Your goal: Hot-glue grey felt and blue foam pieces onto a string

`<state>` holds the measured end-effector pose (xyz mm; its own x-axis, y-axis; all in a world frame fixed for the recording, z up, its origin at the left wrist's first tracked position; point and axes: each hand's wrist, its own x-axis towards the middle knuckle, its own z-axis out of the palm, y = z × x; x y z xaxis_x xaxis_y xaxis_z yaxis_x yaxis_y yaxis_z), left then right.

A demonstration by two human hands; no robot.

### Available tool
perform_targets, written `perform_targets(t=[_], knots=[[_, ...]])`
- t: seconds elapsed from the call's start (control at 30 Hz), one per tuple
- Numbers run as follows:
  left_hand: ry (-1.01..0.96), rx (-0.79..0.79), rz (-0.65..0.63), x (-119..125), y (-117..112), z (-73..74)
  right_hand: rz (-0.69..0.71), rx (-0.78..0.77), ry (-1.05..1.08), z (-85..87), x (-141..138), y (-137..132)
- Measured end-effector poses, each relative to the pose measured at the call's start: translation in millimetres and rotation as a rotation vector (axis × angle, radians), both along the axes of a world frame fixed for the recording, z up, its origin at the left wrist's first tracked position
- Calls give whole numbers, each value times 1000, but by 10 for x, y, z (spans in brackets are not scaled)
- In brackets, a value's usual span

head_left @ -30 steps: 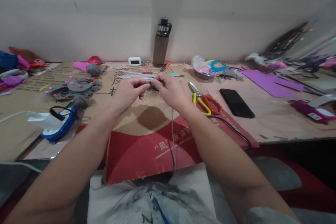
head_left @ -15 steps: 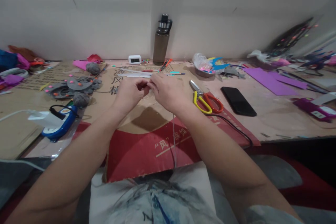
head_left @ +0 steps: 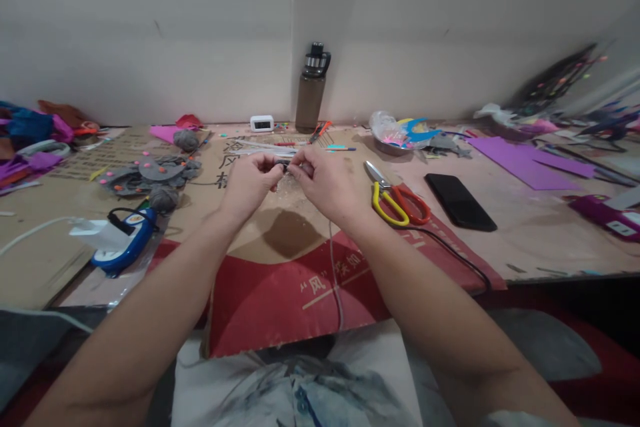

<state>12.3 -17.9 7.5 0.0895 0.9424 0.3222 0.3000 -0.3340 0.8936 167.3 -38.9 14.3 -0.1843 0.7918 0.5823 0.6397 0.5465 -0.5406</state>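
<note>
My left hand (head_left: 251, 179) is closed, its thumb and forefinger pressed together. Close beside it, my right hand (head_left: 323, 180) pinches too. Between the fingertips of both shows a small dark piece (head_left: 284, 164), too small and too covered to name. Both hands hover over the cardboard sheet (head_left: 245, 227), which casts up their shadow. Just right of my right hand lie scissors (head_left: 389, 197) with one yellow and one red handle. Behind the hands are thin white strips (head_left: 260, 148) and a few pens. Left of them sit grey felt pieces (head_left: 150, 173) with coloured dots.
A dark bottle (head_left: 310, 97) and a small white clock (head_left: 262, 123) stand by the wall. A metal bowl (head_left: 393, 147) of scraps, a black phone (head_left: 460, 201) and purple sheets (head_left: 530, 163) are on the right. A blue power strip (head_left: 125, 247) is on the left.
The fingertips have moved slightly apart, and the small dark piece now shows between them. The whole view has shifted a little, so things appear lower and further right.
</note>
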Motion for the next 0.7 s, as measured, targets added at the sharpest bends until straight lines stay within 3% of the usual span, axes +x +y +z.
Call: perform_targets(t=[0.2, 0.43, 0.7], knots=[[43, 16, 68, 9, -42, 26, 5, 7, 48, -47, -51, 26], [-309, -31, -13, 61, 21, -73, -29, -150, 306, -123, -142, 43], [-556, -134, -76, 129, -35, -45, -28, -251, 508, -159, -179, 127]])
